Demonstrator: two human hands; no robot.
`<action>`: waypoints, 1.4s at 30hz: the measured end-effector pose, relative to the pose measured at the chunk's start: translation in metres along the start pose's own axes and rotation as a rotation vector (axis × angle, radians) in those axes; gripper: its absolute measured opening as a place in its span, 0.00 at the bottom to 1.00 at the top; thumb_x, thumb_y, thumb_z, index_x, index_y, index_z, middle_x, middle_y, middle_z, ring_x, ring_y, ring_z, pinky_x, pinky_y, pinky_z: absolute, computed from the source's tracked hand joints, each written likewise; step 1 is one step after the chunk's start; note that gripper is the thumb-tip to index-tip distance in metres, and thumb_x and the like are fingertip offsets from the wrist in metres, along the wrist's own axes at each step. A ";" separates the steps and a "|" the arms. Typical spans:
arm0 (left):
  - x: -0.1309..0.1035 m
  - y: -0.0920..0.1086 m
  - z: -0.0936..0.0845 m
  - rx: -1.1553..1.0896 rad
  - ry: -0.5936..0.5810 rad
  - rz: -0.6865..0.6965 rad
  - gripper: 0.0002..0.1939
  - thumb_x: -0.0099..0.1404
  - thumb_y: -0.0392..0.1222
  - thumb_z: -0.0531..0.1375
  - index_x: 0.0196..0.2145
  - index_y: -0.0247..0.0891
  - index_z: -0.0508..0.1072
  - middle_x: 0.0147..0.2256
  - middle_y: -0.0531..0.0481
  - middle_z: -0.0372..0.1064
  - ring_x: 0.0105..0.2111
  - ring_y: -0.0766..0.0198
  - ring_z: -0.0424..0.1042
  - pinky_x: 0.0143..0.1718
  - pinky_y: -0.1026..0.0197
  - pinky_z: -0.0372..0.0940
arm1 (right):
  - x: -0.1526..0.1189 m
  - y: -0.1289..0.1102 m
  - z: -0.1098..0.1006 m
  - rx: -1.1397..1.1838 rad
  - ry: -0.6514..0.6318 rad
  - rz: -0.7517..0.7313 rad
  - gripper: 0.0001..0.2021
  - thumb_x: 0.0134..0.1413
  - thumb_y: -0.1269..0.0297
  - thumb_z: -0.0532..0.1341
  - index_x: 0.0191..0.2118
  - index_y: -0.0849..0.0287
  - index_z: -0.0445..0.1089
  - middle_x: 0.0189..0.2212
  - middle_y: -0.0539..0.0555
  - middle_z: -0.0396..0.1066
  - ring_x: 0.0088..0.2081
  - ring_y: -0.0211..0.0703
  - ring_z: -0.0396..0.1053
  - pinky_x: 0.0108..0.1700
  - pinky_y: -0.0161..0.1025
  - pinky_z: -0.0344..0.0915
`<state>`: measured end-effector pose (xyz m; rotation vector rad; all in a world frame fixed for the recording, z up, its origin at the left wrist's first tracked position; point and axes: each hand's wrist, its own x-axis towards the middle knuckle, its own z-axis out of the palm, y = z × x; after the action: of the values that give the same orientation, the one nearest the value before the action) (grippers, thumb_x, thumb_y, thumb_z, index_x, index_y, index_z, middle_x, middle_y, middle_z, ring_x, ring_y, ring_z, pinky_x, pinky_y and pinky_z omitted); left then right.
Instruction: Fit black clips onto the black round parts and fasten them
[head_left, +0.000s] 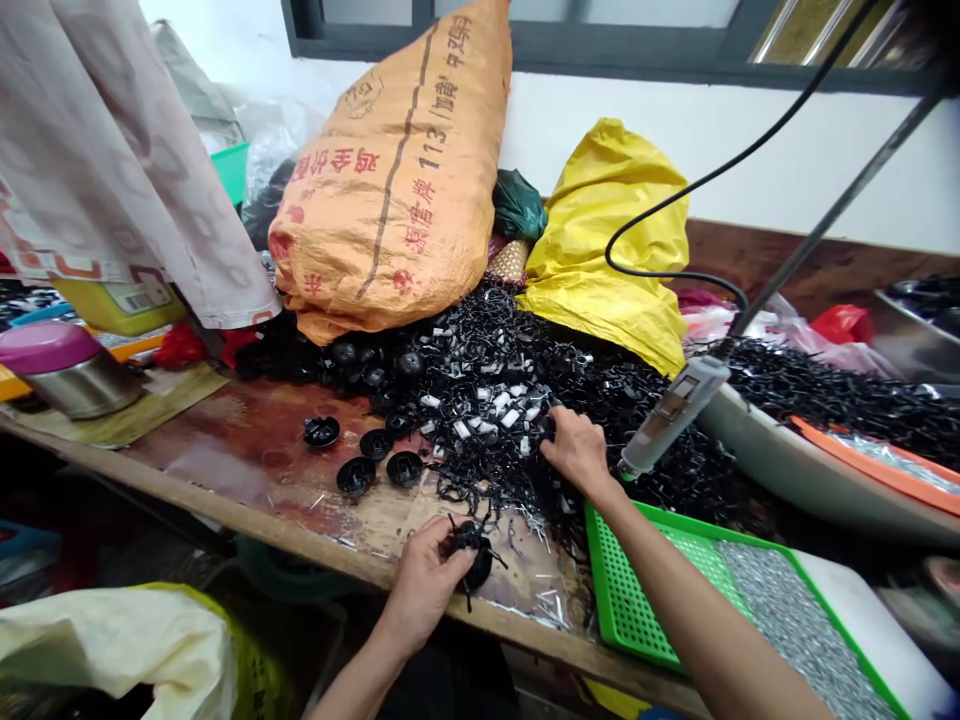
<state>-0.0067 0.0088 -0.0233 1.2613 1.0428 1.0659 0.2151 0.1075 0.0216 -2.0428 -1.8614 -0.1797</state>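
Note:
My left hand (427, 572), at the table's front edge, is closed around a black plastic part with thin prongs (474, 550). My right hand (577, 447) is at the pile of small black plastic pieces (499, 350). Its fingers are bent together by a dark piece, but what they hold, if anything, cannot be made out. White small blocks (495, 408) lie in the pile just left of that hand. Several round black cup-shaped parts (356, 476) rest on the wood left of the pile.
A green tray (596, 560) with small silvery pieces lies under my right forearm. Above it hangs an electric screwdriver-like tool (675, 415) on a rod with a cable. Orange sack (397, 190) and yellow bag (615, 240) stand behind; a steel jar (71, 370) is at left.

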 end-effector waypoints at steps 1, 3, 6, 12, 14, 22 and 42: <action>0.000 -0.001 0.000 0.010 -0.001 0.009 0.12 0.51 0.35 0.56 0.36 0.36 0.69 0.32 0.48 0.66 0.34 0.61 0.65 0.37 0.62 0.58 | 0.001 0.003 -0.003 0.017 0.032 0.032 0.14 0.39 0.69 0.53 0.38 0.61 0.61 0.33 0.57 0.66 0.34 0.47 0.62 0.35 0.39 0.54; 0.000 -0.002 0.000 0.023 0.006 0.024 0.12 0.51 0.35 0.55 0.35 0.36 0.69 0.31 0.49 0.66 0.34 0.61 0.65 0.37 0.61 0.58 | 0.002 0.006 -0.008 0.057 0.091 0.077 0.17 0.40 0.68 0.52 0.41 0.63 0.58 0.34 0.58 0.65 0.34 0.46 0.62 0.34 0.38 0.55; 0.000 -0.001 0.001 0.027 0.016 0.026 0.12 0.51 0.35 0.55 0.35 0.35 0.69 0.31 0.49 0.66 0.34 0.61 0.65 0.37 0.61 0.58 | 0.003 0.007 -0.011 0.130 0.120 0.050 0.19 0.37 0.71 0.52 0.41 0.63 0.57 0.33 0.56 0.64 0.33 0.43 0.62 0.33 0.36 0.56; -0.001 0.005 0.002 -0.036 0.009 -0.002 0.11 0.50 0.34 0.57 0.34 0.35 0.70 0.30 0.49 0.66 0.32 0.63 0.64 0.34 0.63 0.58 | 0.000 0.009 -0.013 0.228 0.022 -0.082 0.06 0.40 0.70 0.52 0.27 0.60 0.64 0.22 0.50 0.62 0.26 0.39 0.61 0.30 0.34 0.57; -0.001 0.006 0.003 -0.087 0.021 -0.025 0.10 0.49 0.34 0.58 0.33 0.35 0.70 0.29 0.50 0.66 0.31 0.64 0.64 0.33 0.65 0.58 | -0.002 0.010 -0.020 0.242 -0.022 -0.127 0.06 0.42 0.67 0.52 0.27 0.61 0.65 0.26 0.53 0.63 0.29 0.41 0.62 0.32 0.37 0.57; 0.000 0.019 0.000 -0.591 0.176 -0.171 0.10 0.47 0.32 0.61 0.31 0.35 0.70 0.27 0.53 0.70 0.27 0.71 0.66 0.32 0.69 0.59 | -0.055 -0.035 -0.050 0.287 -0.688 -0.694 0.12 0.30 0.81 0.56 0.20 0.55 0.69 0.22 0.45 0.67 0.25 0.33 0.64 0.25 0.27 0.56; -0.006 0.032 -0.005 -0.569 0.122 -0.279 0.09 0.48 0.33 0.60 0.31 0.33 0.71 0.27 0.50 0.71 0.25 0.69 0.66 0.28 0.67 0.60 | -0.121 -0.048 -0.032 0.244 -0.454 -0.483 0.11 0.40 0.72 0.58 0.34 0.56 0.62 0.35 0.51 0.65 0.38 0.44 0.60 0.40 0.41 0.56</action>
<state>-0.0137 0.0043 0.0085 0.5828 0.8862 1.1240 0.1584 -0.0136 0.0190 -1.5262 -2.4858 0.4047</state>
